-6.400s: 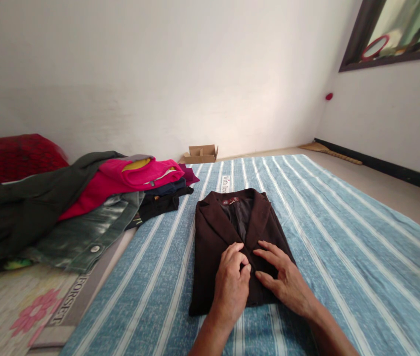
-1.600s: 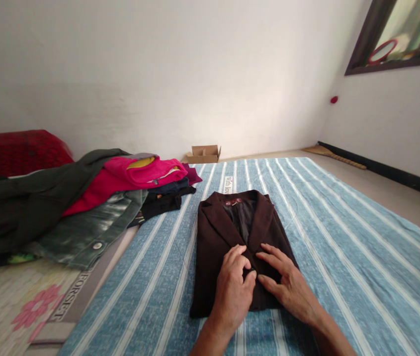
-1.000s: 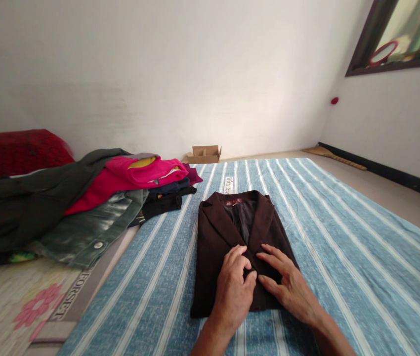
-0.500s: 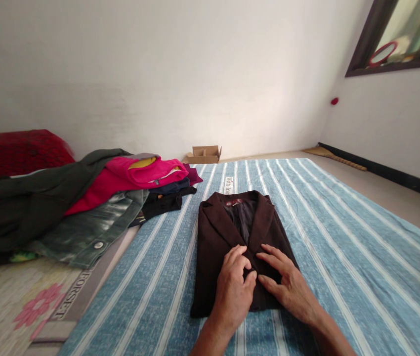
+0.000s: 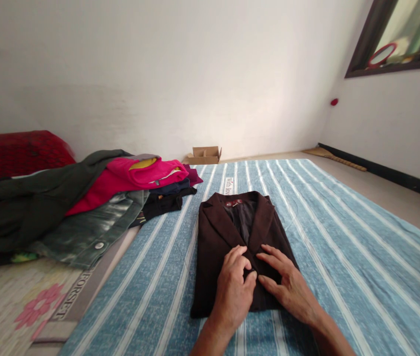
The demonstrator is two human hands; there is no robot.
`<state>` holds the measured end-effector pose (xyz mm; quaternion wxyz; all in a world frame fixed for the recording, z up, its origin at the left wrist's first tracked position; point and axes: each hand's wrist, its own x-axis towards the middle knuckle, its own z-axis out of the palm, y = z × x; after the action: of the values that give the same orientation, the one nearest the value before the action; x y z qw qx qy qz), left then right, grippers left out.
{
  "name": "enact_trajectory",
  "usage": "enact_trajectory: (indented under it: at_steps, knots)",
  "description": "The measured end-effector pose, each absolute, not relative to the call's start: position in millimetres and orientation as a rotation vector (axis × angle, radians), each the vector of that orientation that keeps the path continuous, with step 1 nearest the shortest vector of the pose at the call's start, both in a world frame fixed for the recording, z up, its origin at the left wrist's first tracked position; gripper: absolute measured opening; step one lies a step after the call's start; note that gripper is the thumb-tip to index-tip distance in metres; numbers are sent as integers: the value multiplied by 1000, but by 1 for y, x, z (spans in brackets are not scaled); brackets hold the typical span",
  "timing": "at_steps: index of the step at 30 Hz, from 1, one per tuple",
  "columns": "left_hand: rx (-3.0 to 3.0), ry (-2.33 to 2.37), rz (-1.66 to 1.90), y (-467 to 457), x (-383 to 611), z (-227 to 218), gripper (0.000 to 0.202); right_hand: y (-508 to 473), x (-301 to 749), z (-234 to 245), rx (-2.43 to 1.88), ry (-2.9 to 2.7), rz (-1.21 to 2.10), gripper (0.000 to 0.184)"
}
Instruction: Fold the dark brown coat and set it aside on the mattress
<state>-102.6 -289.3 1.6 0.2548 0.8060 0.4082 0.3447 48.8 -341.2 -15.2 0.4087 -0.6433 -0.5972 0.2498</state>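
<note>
A dark brown blazer [image 5: 215, 247] lies folded into a compact rectangle, front side up, with its collar away from me and its lapels and dark lining showing. My left hand [image 5: 234, 282] rests on the lower front; its thumb and bent index finger close on the fabric near the front edge, where the exact grip is partly hidden. Beside it, my right hand [image 5: 287, 282] touches the blazer's right front with fingers spread and thumb apart. Under the blazer is a blue-and-white striped bed sheet [image 5: 158, 277].
To the left lies a heap of clothes: a dark green garment [image 5: 39, 202], a bright pink one [image 5: 121, 180] and a dark denim piece [image 5: 91, 232]. Behind the bed, a small cardboard box [image 5: 204, 159] stands by the wall. A red mesh item [image 5: 17, 153] sits at far left.
</note>
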Motion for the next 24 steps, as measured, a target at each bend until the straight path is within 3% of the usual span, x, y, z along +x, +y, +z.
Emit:
enact_trajectory:
  at_steps: [24]
  knots:
    - [2203,1088,935,-290,-103,3,20,-341,49,-14,-1609,-1499,631,42]
